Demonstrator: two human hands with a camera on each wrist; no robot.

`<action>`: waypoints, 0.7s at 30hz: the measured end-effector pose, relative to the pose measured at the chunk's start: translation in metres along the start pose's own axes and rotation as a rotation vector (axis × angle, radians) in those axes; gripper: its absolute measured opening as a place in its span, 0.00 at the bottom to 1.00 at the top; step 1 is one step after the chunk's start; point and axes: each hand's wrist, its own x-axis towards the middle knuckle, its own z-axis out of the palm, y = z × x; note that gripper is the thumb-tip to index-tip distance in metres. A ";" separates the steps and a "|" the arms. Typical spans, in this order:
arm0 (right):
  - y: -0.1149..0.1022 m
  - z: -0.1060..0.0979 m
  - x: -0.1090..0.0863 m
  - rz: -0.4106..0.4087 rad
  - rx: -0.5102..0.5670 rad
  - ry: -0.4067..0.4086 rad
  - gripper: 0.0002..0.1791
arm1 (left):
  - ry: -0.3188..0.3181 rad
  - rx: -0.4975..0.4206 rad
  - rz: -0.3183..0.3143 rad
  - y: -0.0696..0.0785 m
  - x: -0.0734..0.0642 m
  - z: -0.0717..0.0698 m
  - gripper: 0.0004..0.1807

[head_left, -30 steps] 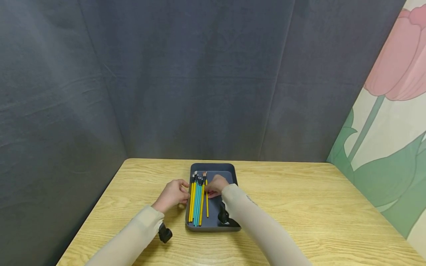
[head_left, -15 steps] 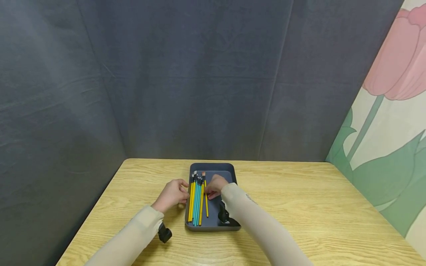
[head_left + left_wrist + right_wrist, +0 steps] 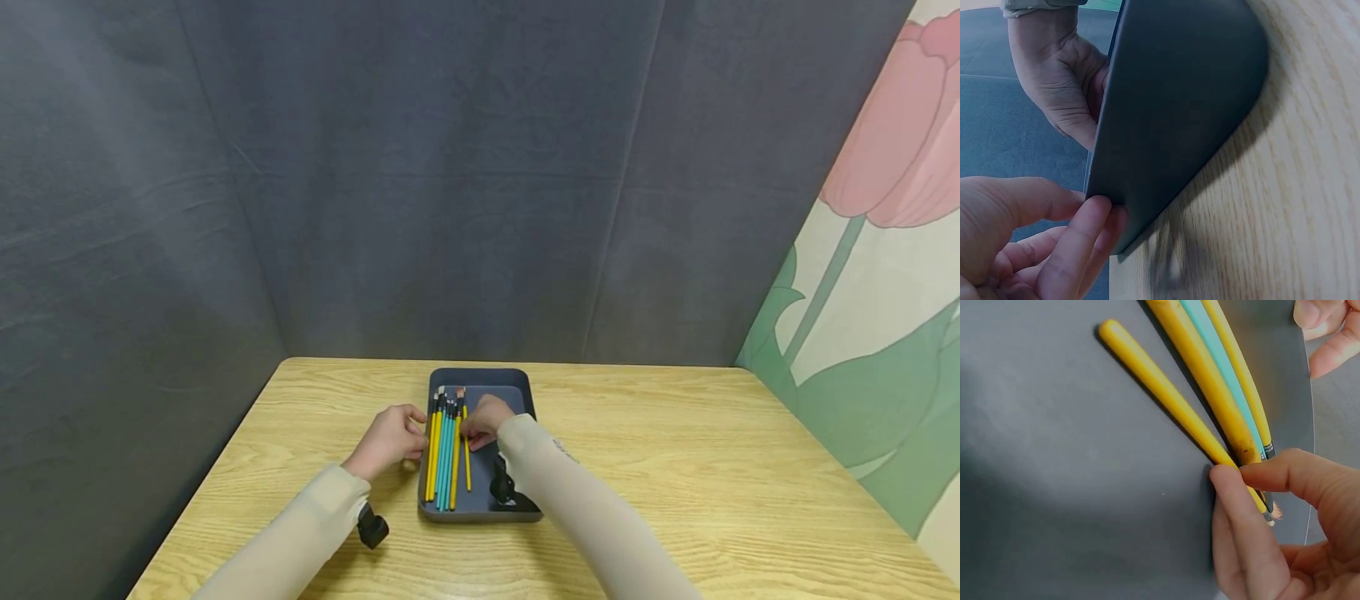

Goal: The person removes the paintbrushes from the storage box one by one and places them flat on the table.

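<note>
pinching the lone yellow brush (image 3: 1172, 406) with my right hand (image 3: 487, 419), just right of the brush row (image 3: 442, 454) in the tray (image 3: 517, 508); my left hand (image 3: 388, 439) grips the tray's left rim. most brushes look lined up, only this one left.

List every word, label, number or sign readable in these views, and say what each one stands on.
No text can be read.
Beige right sleeve: a small dark mark, too small to read.
Yellow and teal paintbrushes in the dark grey plastic tray: no lettering shows.
Right hand pinches the thin yellow paintbrush; its handle is plain.
</note>
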 end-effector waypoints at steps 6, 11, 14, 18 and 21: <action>-0.002 -0.001 -0.006 0.007 0.040 -0.004 0.12 | -0.003 0.001 -0.006 0.000 0.001 0.000 0.20; -0.003 -0.004 -0.013 -0.004 0.071 -0.029 0.12 | -0.006 -0.004 -0.010 -0.001 0.001 -0.002 0.20; -0.001 -0.004 -0.012 -0.007 0.105 -0.035 0.11 | -0.009 -0.006 -0.008 -0.002 0.001 -0.002 0.20; 0.001 -0.006 -0.011 -0.003 0.151 -0.038 0.10 | -0.005 -0.004 -0.005 -0.003 0.001 -0.002 0.20; 0.001 -0.008 -0.010 0.003 0.170 -0.037 0.09 | 0.004 0.000 -0.005 -0.003 0.001 -0.002 0.20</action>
